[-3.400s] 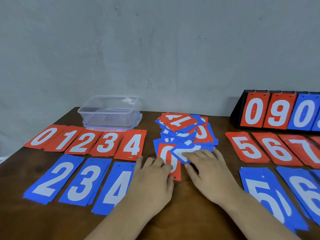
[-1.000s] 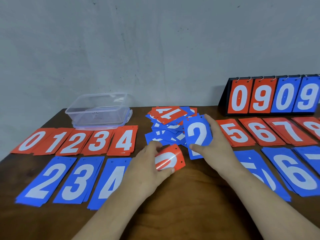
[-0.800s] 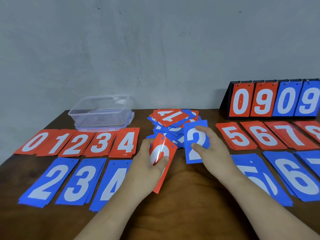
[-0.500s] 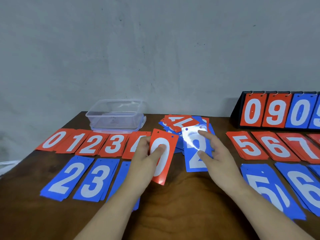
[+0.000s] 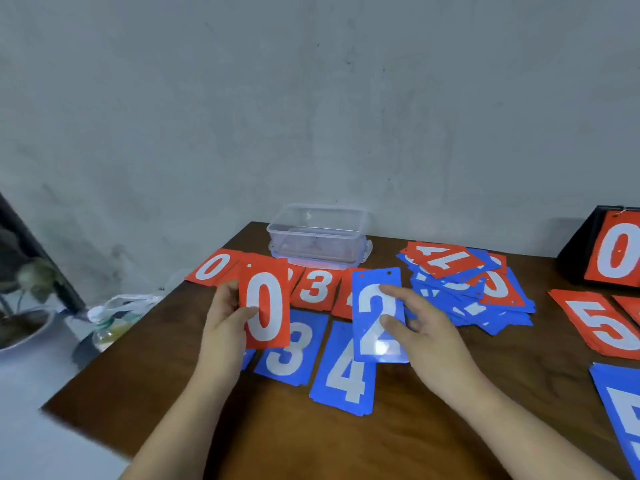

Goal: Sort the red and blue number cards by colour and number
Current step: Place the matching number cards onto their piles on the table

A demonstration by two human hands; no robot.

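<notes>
Tabletop (image 5: pixel 398 445): left grip (image 5: pixel 223 327) around red 0 (image 5: pixel 265 306)

A red 0 card (image 5: pixel 265 306) and a blue 2 card (image 5: pixel 379 315) are being held upright above the sorted rows (image 5: pixel 343 372). A mixed pile (image 5: pixel 464 282) is lying near the table's (image 5: pixel 415 427) far edge.

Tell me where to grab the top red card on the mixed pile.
Pinch the top red card by its near long edge, coming from the front. It lies flat, skewed and uncovered on the pile. That edge faces the person and rests over blue cards, so a fingertip can likely lift it.
</notes>
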